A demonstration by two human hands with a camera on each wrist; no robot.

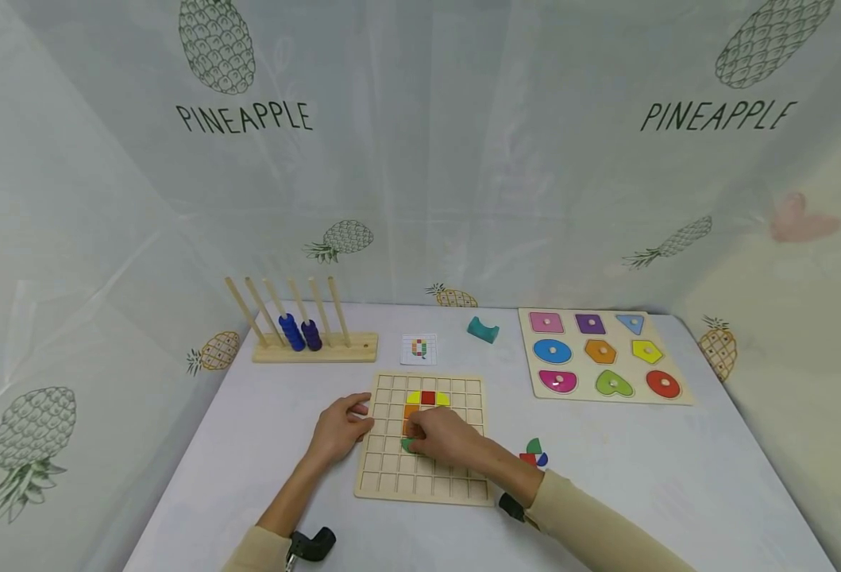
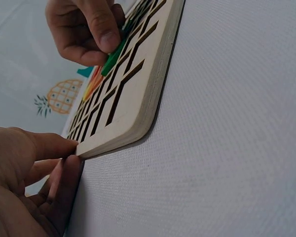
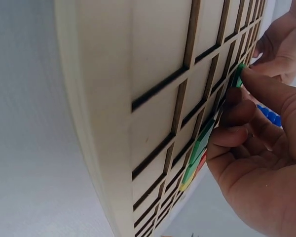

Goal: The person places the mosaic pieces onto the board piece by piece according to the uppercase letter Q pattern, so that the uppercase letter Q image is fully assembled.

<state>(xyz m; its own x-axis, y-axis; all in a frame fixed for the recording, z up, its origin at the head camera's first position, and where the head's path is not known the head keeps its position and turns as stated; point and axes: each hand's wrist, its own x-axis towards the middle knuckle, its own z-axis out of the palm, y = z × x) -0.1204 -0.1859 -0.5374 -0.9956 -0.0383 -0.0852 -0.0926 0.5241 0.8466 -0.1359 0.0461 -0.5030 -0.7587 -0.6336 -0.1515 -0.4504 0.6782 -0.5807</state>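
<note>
A wooden grid board [image 1: 391,485] lies on the table with colored pieces in its squares, among them a red square [image 1: 428,397], a yellow piece [image 1: 443,399] and an orange piece [image 1: 410,411]. My right hand [image 1: 445,435] reaches over the board and pinches a green quarter-round piece [image 2: 112,60] between thumb and fingertips, low at the grid. Under that hand, more green pieces [image 3: 202,142] show in the right wrist view. At the board's left edge my left hand [image 1: 337,429] touches the side with thumb and finger, as the left wrist view shows.
Right of the board lie loose green, red and blue pieces [image 1: 533,458]. Behind it are a pattern card [image 1: 418,349], a peg stand [image 1: 313,357] with blue and purple beads, a teal curved block [image 1: 483,330] and a shape puzzle [image 1: 592,373].
</note>
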